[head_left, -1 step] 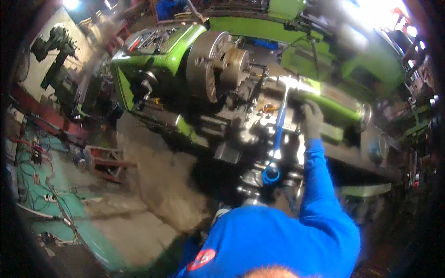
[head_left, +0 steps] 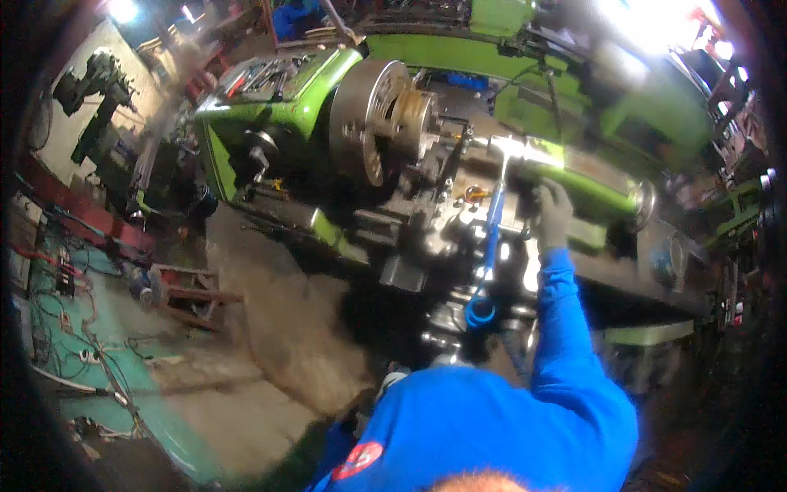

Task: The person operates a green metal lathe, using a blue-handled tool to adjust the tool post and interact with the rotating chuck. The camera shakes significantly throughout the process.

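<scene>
My right hand (head_left: 555,209) wears a grey glove and reaches forward beside the lathe's green tailstock (head_left: 594,182). Its fingers are a little bent and apart, and nothing shows between them. Just left of it a shiny metal bar (head_left: 503,170) runs down from the bright tailstock spindle end into a blue grip or sleeve (head_left: 494,220), below which hangs a blue loop (head_left: 479,312). A small grey patch (head_left: 447,359) at the edge of my blue clothing may be my left glove; its fingers are hidden. Behind stands the lathe chuck (head_left: 365,123) with a round metal workpiece (head_left: 414,121).
Tools lie on the green headstock (head_left: 316,86). The carriage (head_left: 459,217) has several shiny handles. A handwheel (head_left: 647,202) ends the tailstock. At left are a reddish metal stand (head_left: 193,295) and cables on green flooring (head_left: 98,328).
</scene>
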Demonstrator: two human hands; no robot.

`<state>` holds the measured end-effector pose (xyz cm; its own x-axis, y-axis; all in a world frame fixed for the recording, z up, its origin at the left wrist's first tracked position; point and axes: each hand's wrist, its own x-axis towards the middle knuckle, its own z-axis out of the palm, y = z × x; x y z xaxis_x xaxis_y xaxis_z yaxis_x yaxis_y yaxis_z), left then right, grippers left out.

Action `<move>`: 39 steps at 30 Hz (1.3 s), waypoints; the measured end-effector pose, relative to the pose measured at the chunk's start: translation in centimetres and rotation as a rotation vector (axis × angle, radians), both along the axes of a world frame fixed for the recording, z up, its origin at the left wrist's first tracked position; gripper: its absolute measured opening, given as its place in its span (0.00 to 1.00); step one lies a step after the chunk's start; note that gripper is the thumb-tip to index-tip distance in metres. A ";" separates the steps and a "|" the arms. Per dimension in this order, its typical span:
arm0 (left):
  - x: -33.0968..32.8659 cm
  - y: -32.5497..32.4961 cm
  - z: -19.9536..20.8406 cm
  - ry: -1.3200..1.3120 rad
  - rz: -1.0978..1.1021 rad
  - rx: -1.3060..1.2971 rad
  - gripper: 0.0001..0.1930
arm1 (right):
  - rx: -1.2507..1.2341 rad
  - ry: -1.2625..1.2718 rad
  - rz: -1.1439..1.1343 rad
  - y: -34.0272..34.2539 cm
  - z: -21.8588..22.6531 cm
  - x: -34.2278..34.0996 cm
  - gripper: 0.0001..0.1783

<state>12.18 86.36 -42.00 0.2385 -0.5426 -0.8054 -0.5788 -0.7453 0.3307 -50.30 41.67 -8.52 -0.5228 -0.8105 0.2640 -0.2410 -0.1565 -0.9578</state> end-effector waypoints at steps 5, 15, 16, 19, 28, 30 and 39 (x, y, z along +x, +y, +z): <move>3.6 -6.7 -0.4 -0.036 -0.222 -0.020 0.17 | -0.001 0.081 -0.064 3.5 4.9 5.0 0.20; 6.4 -16.9 0.2 -0.118 -0.439 -0.085 0.17 | 0.302 0.547 -0.266 4.6 5.1 7.1 0.18; 6.4 -16.1 0.4 -0.131 -0.446 -0.075 0.17 | 0.249 0.572 -0.253 4.3 5.1 7.4 0.17; 5.8 -14.1 0.9 -0.167 -0.471 -0.038 0.17 | 0.075 0.638 -0.267 3.8 3.5 7.7 0.14; 3.0 -10.4 3.9 -0.261 -0.580 0.016 0.17 | 0.000 0.578 -0.294 3.8 3.2 8.0 0.10; 2.8 -10.9 4.4 -0.286 -0.605 0.020 0.17 | 0.008 0.573 -0.297 3.9 3.1 8.1 0.10; 3.0 -18.7 7.7 -0.412 -0.725 -0.007 0.17 | 0.015 0.517 -0.259 4.8 5.3 8.6 0.09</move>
